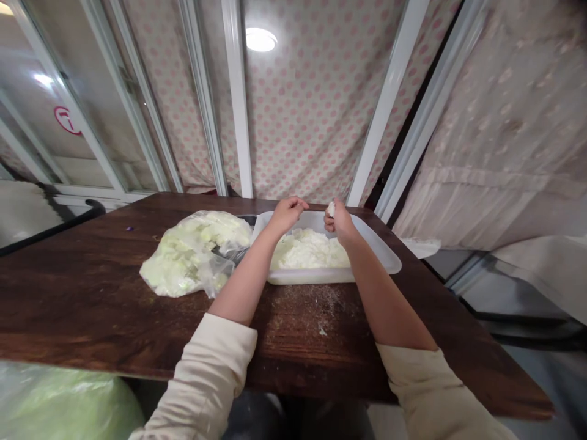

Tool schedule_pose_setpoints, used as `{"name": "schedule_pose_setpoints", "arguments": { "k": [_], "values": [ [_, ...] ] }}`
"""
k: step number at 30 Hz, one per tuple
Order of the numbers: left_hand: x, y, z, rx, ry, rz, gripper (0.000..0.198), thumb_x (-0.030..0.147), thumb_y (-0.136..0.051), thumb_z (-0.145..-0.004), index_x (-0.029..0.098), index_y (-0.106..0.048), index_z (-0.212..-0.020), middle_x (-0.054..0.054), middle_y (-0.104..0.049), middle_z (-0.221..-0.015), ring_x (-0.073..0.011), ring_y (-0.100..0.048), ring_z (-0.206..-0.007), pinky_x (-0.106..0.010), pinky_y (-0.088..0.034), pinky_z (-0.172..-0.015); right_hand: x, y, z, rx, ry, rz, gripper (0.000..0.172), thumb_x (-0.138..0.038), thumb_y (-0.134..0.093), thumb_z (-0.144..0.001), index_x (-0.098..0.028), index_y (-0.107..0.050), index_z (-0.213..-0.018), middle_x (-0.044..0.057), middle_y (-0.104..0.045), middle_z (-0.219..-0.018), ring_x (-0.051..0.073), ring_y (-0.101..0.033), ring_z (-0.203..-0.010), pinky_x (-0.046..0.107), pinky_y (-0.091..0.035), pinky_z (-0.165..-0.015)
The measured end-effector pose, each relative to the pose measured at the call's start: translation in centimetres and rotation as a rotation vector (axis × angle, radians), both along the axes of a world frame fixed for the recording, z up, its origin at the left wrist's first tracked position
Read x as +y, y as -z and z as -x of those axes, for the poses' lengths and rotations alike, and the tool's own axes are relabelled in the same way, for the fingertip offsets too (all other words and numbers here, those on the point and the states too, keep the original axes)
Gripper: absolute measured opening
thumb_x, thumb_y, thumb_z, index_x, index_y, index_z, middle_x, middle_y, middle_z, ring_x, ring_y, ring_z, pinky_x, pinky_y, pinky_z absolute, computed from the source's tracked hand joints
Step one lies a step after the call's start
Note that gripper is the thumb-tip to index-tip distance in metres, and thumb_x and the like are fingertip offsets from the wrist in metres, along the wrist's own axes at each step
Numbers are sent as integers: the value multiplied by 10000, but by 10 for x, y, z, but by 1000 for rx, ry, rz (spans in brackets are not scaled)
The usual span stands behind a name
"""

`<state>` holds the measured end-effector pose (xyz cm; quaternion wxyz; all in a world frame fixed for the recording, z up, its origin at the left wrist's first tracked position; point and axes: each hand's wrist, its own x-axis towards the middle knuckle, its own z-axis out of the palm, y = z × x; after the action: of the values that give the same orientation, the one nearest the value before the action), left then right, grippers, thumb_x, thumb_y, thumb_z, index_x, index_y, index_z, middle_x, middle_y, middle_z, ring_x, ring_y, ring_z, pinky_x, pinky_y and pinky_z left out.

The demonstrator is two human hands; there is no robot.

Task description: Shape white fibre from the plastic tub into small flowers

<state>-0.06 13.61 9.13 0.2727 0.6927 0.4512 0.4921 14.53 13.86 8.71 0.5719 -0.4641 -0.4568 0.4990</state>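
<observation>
A white rectangular plastic tub (376,249) sits on the table. It holds a heap of pale, white-to-yellow crumbly material (316,249), whose kind I cannot make out. Above the tub's left part is my left hand (288,215), its fingers loosely bent and apart with nothing visible in them. My right hand (340,221) is over the far right part of the tub, fingers curled round a small white lump (331,209). Left of the tub lies a clear plastic bag (195,250) full of pale yellow-green pieces, next to my left forearm.
The dark wooden table (92,287) has white powder and crumbs (316,311) scattered before the tub. A large bag with light green contents (68,403) stands below the table's near left edge. Behind are framed windows with a pink-dotted curtain (316,110).
</observation>
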Motion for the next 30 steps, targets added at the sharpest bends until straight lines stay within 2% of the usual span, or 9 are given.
{"name": "schedule_pose_setpoints", "arguments": {
  "k": [2,5,13,16,19,21,23,25,30],
  "values": [
    [0,0,0,0,-6,0,198,216,-428,-704,146,-603,-766,27,-482,-574,-94,-455,-525,-222,-369,-552,1,-1,1,55,-19,24,268,-321,-262,-875,-205,-287,-635,-69,-257,-484,51,-205,-349,166,-150,-326],
    [-1,-1,0,-6,-1,-2,197,215,-432,-705,144,-604,-770,30,-473,-561,-94,-453,-522,-222,-364,-552,1,2,1,-54,-26,19,159,-206,-306,-810,-201,-299,-651,-63,-290,-501,54,-257,-361,173,-188,-344],
    [0,0,0,-34,2,15,164,173,-437,-705,143,-578,-783,36,-458,-550,-87,-450,-506,-218,-364,-536,0,13,-4,-426,-78,-108,71,-163,-453,-743,-185,-387,-729,-51,-400,-538,76,-431,-456,197,-343,-462],
    [1,0,-1,-133,34,28,172,147,-454,-696,157,-522,-853,55,-440,-562,-71,-444,-485,-206,-369,-522,3,16,-6,-524,24,-136,184,-220,-567,-693,-178,-439,-818,-12,-508,-704,99,-509,-570,225,-401,-533],
    [-4,-2,-2,-243,164,40,229,133,-481,-698,173,-470,-923,75,-416,-570,-53,-439,-468,-188,-355,-501,5,17,-8,-594,108,-229,302,-290,-647,-635,-173,-515,-880,37,-561,-898,143,-556,-755,254,-432,-631],
    [-8,-4,-3,-280,284,42,254,132,-495,-710,178,-452,-957,79,-419,-581,-47,-443,-473,-183,-345,-493,3,14,-8,-493,-36,-242,263,-382,-562,-726,-166,-556,-876,59,-592,-905,161,-572,-798,269,-441,-651],
    [-13,-6,-4,-277,378,49,270,133,-510,-725,176,-445,-984,79,-435,-591,-43,-450,-486,-181,-347,-500,0,11,-6,-323,-251,-239,338,-461,-427,-814,-161,-568,-877,68,-617,-838,166,-591,-775,278,-452,-641],
    [-14,-6,-4,-260,412,52,284,133,-530,-735,169,-436,-1001,81,-443,-592,-39,-453,-495,-178,-348,-510,-1,9,-4,-231,-368,-280,380,-504,-415,-821,-161,-569,-882,59,-620,-773,159,-596,-741,271,-454,-628],
    [-5,0,-4,-238,322,33,378,105,-585,-714,157,-384,-1030,89,-473,-593,-45,-477,-534,-179,-359,-541,2,11,-7,-292,-295,-363,354,-509,-604,-702,-168,-572,-791,25,-607,-745,121,-579,-681,222,-419,-583]
  ]
}}
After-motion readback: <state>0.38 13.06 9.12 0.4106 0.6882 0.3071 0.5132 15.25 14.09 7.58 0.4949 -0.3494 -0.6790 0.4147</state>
